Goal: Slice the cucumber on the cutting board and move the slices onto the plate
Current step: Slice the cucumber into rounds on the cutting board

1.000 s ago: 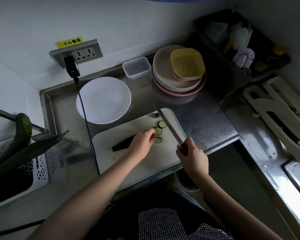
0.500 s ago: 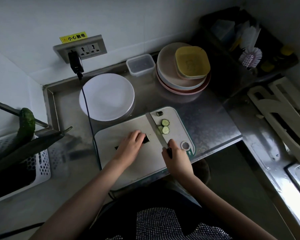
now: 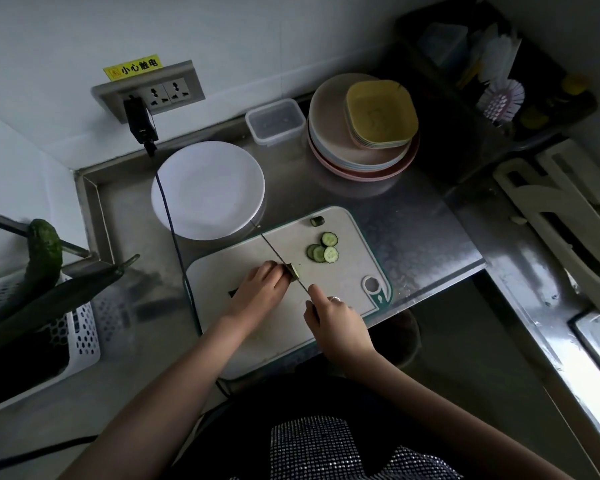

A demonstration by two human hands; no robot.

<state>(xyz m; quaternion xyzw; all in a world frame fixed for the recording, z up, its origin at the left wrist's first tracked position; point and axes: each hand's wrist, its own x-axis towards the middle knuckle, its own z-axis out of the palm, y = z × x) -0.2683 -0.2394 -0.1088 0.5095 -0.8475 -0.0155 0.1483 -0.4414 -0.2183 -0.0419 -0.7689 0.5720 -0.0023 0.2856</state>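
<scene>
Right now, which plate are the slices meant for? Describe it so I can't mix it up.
Start at the wall socket in the counter's back left corner. Just in front of it lies a lone white plate, bare, touching the cutting board's far left corner. Unlike the plate stack to its right, it stands alone.

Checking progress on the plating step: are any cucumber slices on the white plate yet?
No. The white plate is bare, and the cut slices lie on the cutting board.
</scene>
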